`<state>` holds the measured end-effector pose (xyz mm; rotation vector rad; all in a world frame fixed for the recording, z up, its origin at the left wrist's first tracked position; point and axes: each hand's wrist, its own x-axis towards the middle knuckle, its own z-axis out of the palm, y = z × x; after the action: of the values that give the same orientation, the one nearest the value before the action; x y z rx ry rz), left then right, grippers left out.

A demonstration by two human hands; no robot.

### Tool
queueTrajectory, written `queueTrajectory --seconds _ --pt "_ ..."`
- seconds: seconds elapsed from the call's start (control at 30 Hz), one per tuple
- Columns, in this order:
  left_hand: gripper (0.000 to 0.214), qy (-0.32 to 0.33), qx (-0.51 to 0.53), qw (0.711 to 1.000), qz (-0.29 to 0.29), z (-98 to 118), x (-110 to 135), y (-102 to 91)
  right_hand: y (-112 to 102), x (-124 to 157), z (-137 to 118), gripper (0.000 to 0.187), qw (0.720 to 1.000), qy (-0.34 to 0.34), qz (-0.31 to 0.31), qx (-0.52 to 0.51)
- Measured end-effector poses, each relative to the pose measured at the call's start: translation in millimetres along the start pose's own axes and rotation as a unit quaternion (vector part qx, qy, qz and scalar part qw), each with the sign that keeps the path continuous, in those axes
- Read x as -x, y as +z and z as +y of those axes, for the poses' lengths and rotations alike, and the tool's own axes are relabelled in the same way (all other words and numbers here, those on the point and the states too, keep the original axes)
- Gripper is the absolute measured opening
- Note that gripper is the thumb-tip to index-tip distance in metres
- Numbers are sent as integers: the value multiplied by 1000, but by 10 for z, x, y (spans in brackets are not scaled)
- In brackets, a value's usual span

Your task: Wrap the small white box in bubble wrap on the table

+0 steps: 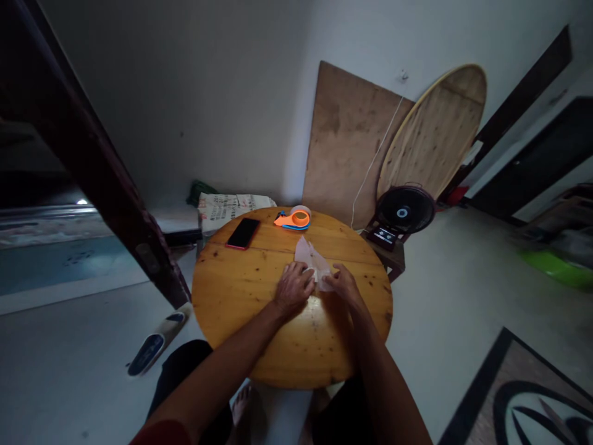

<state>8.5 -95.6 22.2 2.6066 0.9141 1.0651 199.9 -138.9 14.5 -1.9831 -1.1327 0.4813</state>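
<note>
A thin, pale, see-through sheet [304, 250], folded with pointed ends, lies on the round wooden table [241, 309]. I cannot make out whether it is paper or plastic. At its left side, my left hand [294, 285] is closed, with curled fingers and the thumb against a whiter folded part of the sheet. My right hand [343, 284] pinches the sheet's right corner between thumb and fingers. Beyond the sheet, near the far edge, lies an orange tape dispenser [288, 219] with a roll of tape. A dark-screened phone [243, 233] rests at the far left.
A black round fan [403, 212] stands on a small stool right of the table. Against the wall lean a brown board [345, 130] and a round wooden tabletop [435, 127]. A printed sack [231, 205] sits behind the table, and a dark door frame [92, 148] rises at left.
</note>
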Motion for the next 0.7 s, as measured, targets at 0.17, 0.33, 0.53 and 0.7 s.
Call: queueTrajectory --seconds 0.17,0.33,0.53,0.7 --pt "20 4 -9 1000 6 1 -8 11 33 57 -102 33 999 -30 6 -15" --pt "18 7 -3 1000 5 -4 -12 -2 66 119 -315 29 998 -62 15 -20" --pt "19 -5 8 1000 3 -20 -17 -1 188 106 -503 30 996 -84 -6 -17" --pt "14 -20 46 999 12 -13 -19 6 213 109 -506 36 996 -83 -31 -29"
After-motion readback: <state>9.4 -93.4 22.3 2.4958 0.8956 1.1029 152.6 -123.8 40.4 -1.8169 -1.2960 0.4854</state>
